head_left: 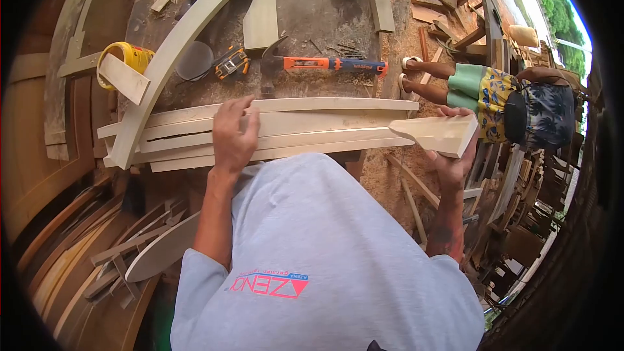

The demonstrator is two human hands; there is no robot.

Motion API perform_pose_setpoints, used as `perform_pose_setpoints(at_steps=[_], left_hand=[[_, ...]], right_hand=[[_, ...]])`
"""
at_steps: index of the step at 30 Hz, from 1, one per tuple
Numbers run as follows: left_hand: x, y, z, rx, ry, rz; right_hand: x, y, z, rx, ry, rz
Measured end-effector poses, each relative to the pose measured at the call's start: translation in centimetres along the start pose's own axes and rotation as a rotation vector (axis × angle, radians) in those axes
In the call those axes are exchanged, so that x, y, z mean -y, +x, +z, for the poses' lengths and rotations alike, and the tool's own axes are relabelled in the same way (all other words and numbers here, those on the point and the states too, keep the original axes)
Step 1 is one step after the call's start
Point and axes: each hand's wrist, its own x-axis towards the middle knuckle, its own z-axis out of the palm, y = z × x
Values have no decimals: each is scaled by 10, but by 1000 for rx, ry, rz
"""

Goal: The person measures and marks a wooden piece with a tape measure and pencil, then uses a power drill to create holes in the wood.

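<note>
Several long pale wooden strips lie side by side across the front of the workbench. My left hand rests on top of them left of centre, its thumb apart from its fingers and nothing held. At the strips' right end, my right hand is closed around a short tapered wooden piece. The thick end of this piece sits in the hand, and its narrow end points left over the strips. Part of the right palm is hidden behind the piece.
On the bench are a claw hammer, a yellow-black tool and a curved wooden piece. A yellow tub stands at the left. Another person is beyond the right side, with scrap wood around.
</note>
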Motion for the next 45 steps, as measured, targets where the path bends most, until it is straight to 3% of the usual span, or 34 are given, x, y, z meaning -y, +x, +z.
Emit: perform_pose_setpoints(at_steps=[2,5,6,8,10,12,13,14,15,17,20,22,24,25,28,29,33,39,45], left_hand=[[-45,15,2,221,-145,159],[-99,46,15,591,-409,287],[-111,58,17,757,-582,220],[-121,78,23,1169,-559,21],[-115,74,37,1069,-597,37],[-109,78,48,698,-257,286],[-106,78,60,575,-182,362],[-104,77,76,580,-187,357],[-103,77,91,473,-57,485],[-102,76,120,267,134,667],[-87,76,161,211,176,664],[-83,73,171,281,129,634],[-78,71,177,598,42,489],[-76,70,181,588,46,479],[-69,68,184,621,114,477],[-67,69,186,646,87,470],[-72,70,192,694,52,450],[-75,70,192,655,35,493],[-68,65,203,566,13,568]], right_hand=[[16,10,9,150,280,-117],[31,18,28,259,479,-118],[35,19,30,338,570,-88],[32,21,31,329,574,-90],[30,20,24,230,447,123],[-1,28,6,272,628,168],[-20,32,-4,236,521,205],[-39,35,-12,203,413,244],[-58,38,-17,205,412,249],[-89,50,-15,196,-263,268],[-106,65,-1,70,-308,140],[-145,68,-16,63,-313,170],[-168,67,-23,179,-304,308],[-170,63,-21,238,-489,199],[-168,53,-6,156,-375,160],[-171,53,-3,139,-202,274],[-182,60,-17,190,-148,287],[-202,69,-38,66,53,414],[-218,55,-23,-51,-92,363]])
